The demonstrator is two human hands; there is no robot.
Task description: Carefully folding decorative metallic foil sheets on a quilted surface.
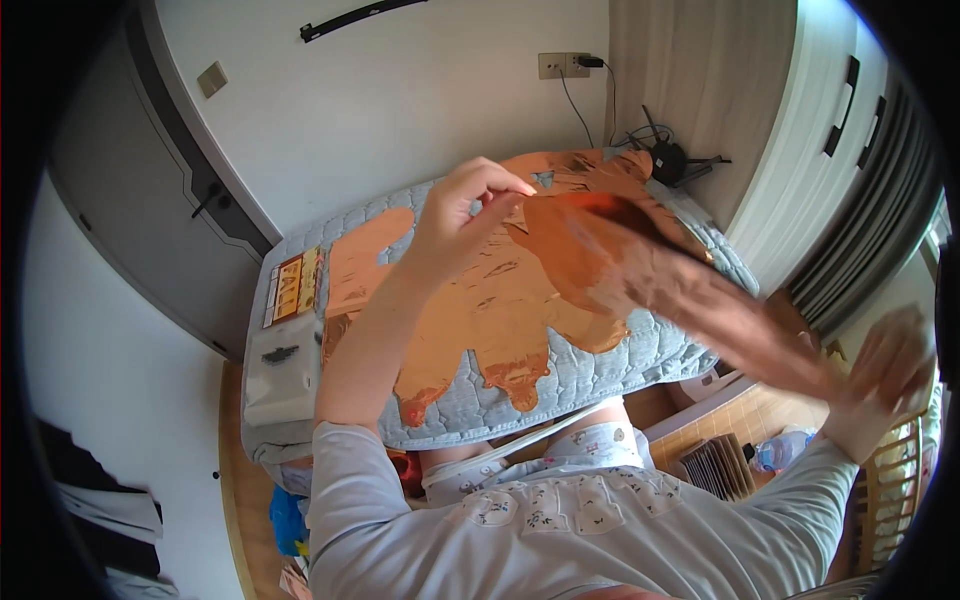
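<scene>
Copper-coloured foil fills the middle of our view, in two places; one lifted piece [590, 260] hangs in the air between our hands, slanting down from upper left to lower right, wide and rounded near the left hand [470, 205], narrower and creased toward the right hand [885, 360], with a dark red fold along its upper edge. Our left hand pinches that piece at its upper left corner, thumb and fingertips brought together on it; our right hand, out at the far right and smeared by motion, is at the other end of the piece, and we cannot tell whether its fingers are closed on it. Beneath the lifted piece, a large foil layer [450, 320] lies flat and wrinkled, with lobed edges, over much of a pale grey quilted mattress [655, 345]; at the mattress's left end we see a yellow-and-red package [292, 288] and, just beside it, a whitish plastic bag [280, 385] with a dark mark; at its far right corner sits a black device [668, 160] with stick-like arms, below a wall socket [563, 66]; on the floor to our right we see a stack of brown folded sheets [712, 468] near a clear bottle [785, 452], with a wooden slatted rail [890, 490] beyond.
</scene>
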